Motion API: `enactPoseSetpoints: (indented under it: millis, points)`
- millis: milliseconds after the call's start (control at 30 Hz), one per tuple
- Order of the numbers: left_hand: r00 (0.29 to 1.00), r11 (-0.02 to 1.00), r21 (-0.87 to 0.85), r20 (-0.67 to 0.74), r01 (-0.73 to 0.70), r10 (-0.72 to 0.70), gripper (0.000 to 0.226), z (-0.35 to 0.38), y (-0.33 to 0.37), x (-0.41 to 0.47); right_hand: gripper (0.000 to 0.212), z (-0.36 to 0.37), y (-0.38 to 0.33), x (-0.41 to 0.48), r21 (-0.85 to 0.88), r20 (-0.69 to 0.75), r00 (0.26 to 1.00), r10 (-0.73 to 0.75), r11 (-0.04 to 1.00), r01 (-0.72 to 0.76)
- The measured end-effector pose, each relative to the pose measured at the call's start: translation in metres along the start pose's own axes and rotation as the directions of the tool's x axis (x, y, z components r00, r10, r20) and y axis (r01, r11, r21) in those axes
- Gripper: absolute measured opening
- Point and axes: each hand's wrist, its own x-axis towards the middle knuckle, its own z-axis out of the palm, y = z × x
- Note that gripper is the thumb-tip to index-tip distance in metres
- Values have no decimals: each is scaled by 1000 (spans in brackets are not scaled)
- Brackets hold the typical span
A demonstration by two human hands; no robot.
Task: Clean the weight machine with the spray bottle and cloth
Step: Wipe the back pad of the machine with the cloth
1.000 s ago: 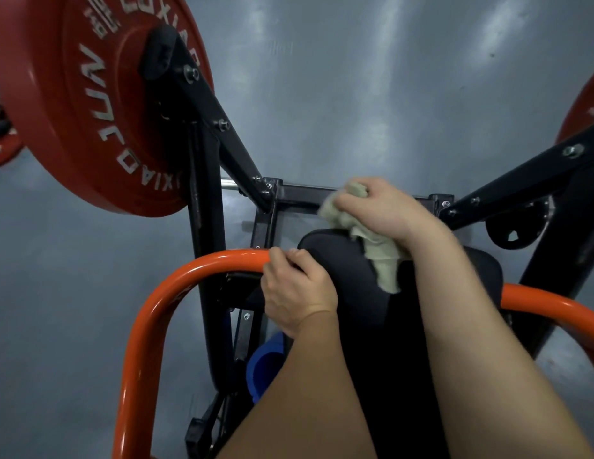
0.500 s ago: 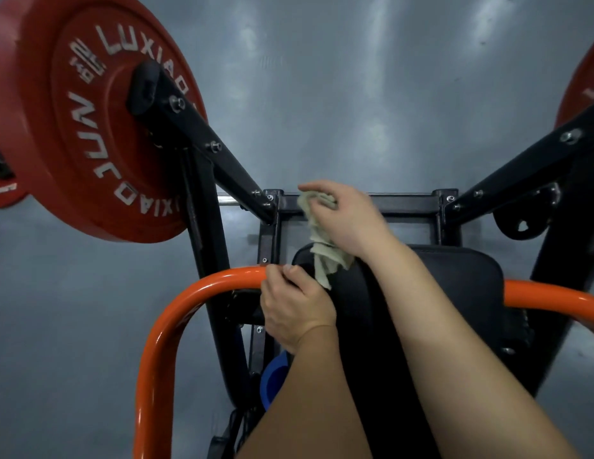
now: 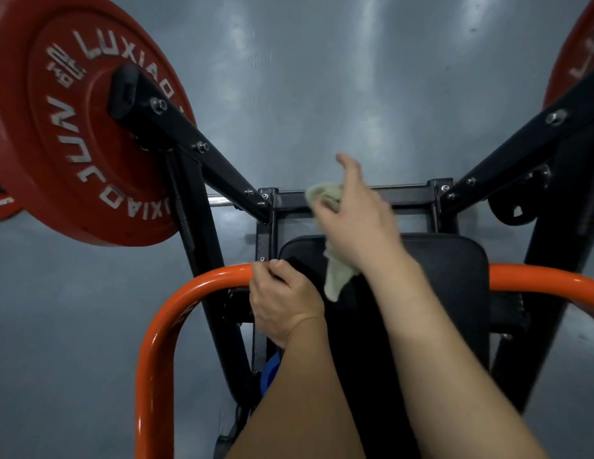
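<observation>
The weight machine has a black frame [image 3: 405,195], a black pad [image 3: 454,270] and an orange tube handle [image 3: 176,313]. My right hand [image 3: 358,220] holds a pale green cloth [image 3: 335,276] over the top of the pad, near the frame's black crossbar, with its thumb raised. The cloth bunches at the fingers and hangs down onto the pad. My left hand [image 3: 282,299] grips the pad's left upper corner beside the orange tube. A blue object [image 3: 269,372], possibly the spray bottle, shows below my left forearm, mostly hidden.
A large red weight plate [image 3: 73,134] hangs on the black arm at the left. Another red plate [image 3: 570,61] shows at the right edge. A small black plate [image 3: 514,207] sits on the right frame. Grey floor [image 3: 322,77] lies beyond.
My right hand with the cloth slid left along the pad's top edge, then rose to the crossbar, thumb lifting. The view tilted downward. My left hand kept its grip.
</observation>
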Motion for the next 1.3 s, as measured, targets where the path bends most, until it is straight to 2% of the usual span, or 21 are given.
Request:
enactPoseSetpoints:
  millis: [67, 133, 167, 233, 300, 400, 500, 567, 700, 767, 833, 900, 967, 1033, 1133, 1233, 1300]
  points:
    - [1000, 1000, 3, 23, 11, -11, 58, -1, 0, 2, 53, 26, -25, -8, 25, 34, 991, -126, 992, 126]
    - [998, 999, -2, 53, 45, -45, 45, -1, -1, 5, 42, 40, -34, -17, -15, -36, 971, -237, 972, 236]
    - [997, 998, -1, 53, 55, -55, 42, -1, -1, 5, 38, 38, -30, -20, -1, -77, 964, -255, 967, 256]
    - [1000, 1000, 9, 8, 30, -30, 50, -2, -1, 3, 35, 22, -9, -26, 77, -133, 962, -238, 965, 249]
    - [999, 1000, 6, -31, 8, -8, 51, 1, 0, 1, 36, -5, 28, -32, 80, -237, 961, -143, 983, 166]
    - [999, 1000, 5, -40, 16, -16, 47, 1, 0, -1, 35, -55, 92, -47, 150, -403, 910, 97, 988, -39]
    - [999, 1000, 12, -46, 16, -15, 46, 0, 1, -1, 30, -80, 119, -52, 260, -370, 878, 302, 942, -215]
    - [999, 1000, 16, -44, 16, -15, 44, 0, -1, 0, 29, -75, 117, -46, 224, -353, 879, 320, 941, -252]
    - [999, 1000, 15, -43, 8, -8, 42, 1, -1, 0, 45, -36, 70, -31, 36, -463, 859, 218, 973, -228]
    - [999, 1000, 20, -40, 10, -9, 45, 1, 0, 0, 45, -2, 36, -31, -37, -500, 864, 57, 996, -87]
    - [999, 999, 27, -25, 21, -20, 48, 0, -1, 2, 38, 29, 8, -39, -114, -452, 886, -108, 992, 62]
    - [999, 999, 18, -8, 37, -36, 47, -1, -2, 5, 36, 39, 2, -41, -107, -391, 906, -163, 985, 131]
    - [999, 999, 14, -21, 30, -30, 41, -2, -1, 3, 38, 27, 16, -41, -43, -404, 902, -149, 989, 144]
    - [999, 1000, 16, -35, 8, -7, 36, -2, 2, -2, 37, 5, 42, -42, -6, -486, 869, -89, 995, 98]
    - [999, 1000, 20, -46, 2, -1, 36, -1, 3, -2, 37, -37, 88, -45, 258, -537, 822, 192, 964, -56]
    - [999, 999, 36, -35, 19, -18, 30, -3, 1, -2, 28, -54, 114, -45, 530, -498, 757, 424, 840, -122]
    - [999, 999, 32, -29, 19, -18, 33, -4, 2, -2, 27, -54, 118, -46, 738, -423, 717, 555, 669, -83]
